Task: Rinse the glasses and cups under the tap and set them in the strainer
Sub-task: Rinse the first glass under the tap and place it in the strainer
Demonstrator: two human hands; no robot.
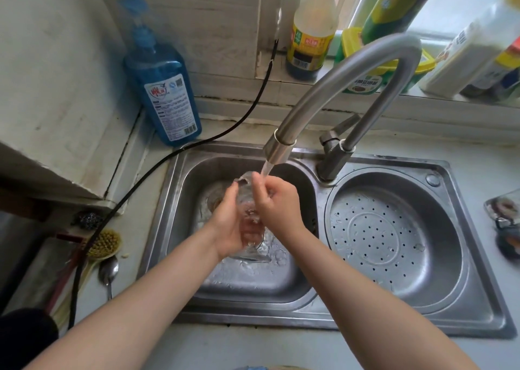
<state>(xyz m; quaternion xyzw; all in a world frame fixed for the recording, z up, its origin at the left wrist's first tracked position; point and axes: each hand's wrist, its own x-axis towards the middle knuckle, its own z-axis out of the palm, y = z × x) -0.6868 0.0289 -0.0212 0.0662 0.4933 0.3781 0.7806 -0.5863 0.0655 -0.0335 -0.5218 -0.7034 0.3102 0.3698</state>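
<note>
A clear drinking glass (247, 200) is tilted under the running tap (277, 147) over the left sink basin (180, 200). My left hand (228, 226) grips the glass from the left, fingers wrapped round its lower body. My right hand (277, 200) holds its upper part, with fingers at the rim where the water stream lands. A second clear glass object lies beneath my hands in the basin, partly hidden. The round perforated strainer (394, 234) fills the right basin and holds nothing.
A blue soap pump bottle (166, 93) stands at the back left corner. A black cable (157, 169) runs along the sink's left edge. A brush (102, 245) and spoon (108, 271) lie left of the sink. Bottles and tubs crowd the windowsill (312, 31).
</note>
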